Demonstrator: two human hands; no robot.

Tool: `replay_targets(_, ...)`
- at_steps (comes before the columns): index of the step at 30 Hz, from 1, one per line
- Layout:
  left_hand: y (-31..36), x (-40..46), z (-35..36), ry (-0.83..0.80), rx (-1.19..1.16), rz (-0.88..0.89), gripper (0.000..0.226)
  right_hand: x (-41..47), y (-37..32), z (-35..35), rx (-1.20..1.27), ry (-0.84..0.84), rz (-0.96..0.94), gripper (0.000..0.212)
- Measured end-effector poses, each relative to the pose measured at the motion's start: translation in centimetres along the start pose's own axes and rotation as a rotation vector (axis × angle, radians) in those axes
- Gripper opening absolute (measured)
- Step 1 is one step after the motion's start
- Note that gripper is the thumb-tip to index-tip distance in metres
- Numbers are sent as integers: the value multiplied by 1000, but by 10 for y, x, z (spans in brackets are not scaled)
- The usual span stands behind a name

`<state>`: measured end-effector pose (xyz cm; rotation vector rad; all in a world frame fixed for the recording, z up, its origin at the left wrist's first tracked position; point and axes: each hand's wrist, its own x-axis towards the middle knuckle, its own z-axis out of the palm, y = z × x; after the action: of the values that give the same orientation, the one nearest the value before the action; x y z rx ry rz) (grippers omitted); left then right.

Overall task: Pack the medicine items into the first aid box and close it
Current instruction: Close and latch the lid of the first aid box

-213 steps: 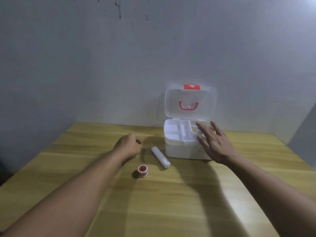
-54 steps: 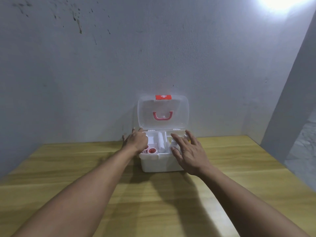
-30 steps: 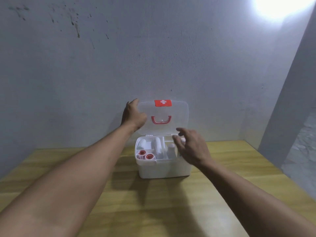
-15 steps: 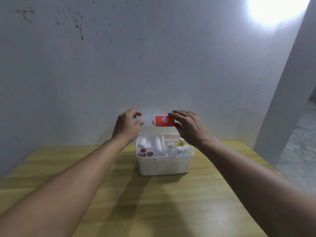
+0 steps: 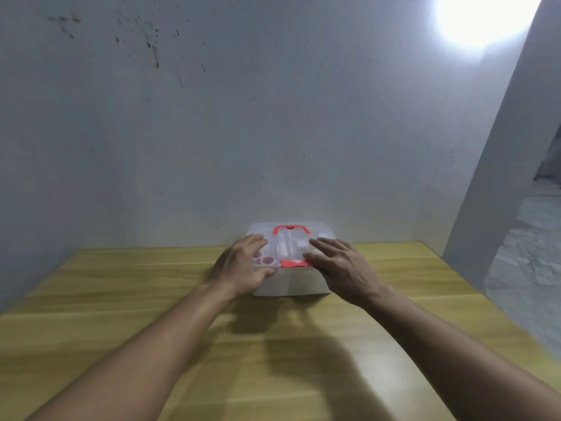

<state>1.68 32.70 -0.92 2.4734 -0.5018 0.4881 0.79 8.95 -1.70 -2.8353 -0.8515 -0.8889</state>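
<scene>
The white first aid box (image 5: 299,284) stands at the far side of the wooden table, against the wall. Its clear lid (image 5: 291,243) lies flat down on the box, red handle (image 5: 290,229) on top, red latch (image 5: 294,263) at the front edge. Through the lid I make out two red-capped rolls (image 5: 267,261) and white tubes and bottles (image 5: 285,247). My left hand (image 5: 243,268) grips the box's front left corner, fingers on the lid and thumb on the front. My right hand (image 5: 340,265) presses flat on the lid's front right, fingertips at the latch.
The wooden table (image 5: 212,344) runs from the grey wall toward me. A grey pillar (image 5: 498,177) rises at the right, with a stone floor (image 5: 528,262) beyond the table's right edge. A bright light glares at the top right.
Both hands brought the lid from upright down onto the box. Earlier the loose tube and red-capped roll left the table and now sit inside.
</scene>
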Motion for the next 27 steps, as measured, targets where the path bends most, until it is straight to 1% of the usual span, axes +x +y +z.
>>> replay_targets(2,0,-3,3,2,14,1,65,-5,-3,1,13,-16,20,35)
replay_targets(4,2,-4,5,34,38,2,61,-6,-7,1,61,-14,77,49)
replay_targets(6,5,-4,8,67,75,2,55,-4,-10,0,107,2,147,56)
replay_targets(9,10,-3,12,102,148,-14,57,1,-12,7,91,-16,180,62)
replay_targets(11,13,-2,14,125,228,-21,60,2,-12,13,72,-35,192,63)
replay_targets(16,18,0,23,171,385,-5,62,2,-11,19,44,-20,196,59)
replay_targets(19,18,0,27,175,412,-2,64,3,-10,19,14,-35,182,60)
replay_targets(27,15,2,28,145,427,-10,65,5,-8,18,6,-7,184,58)
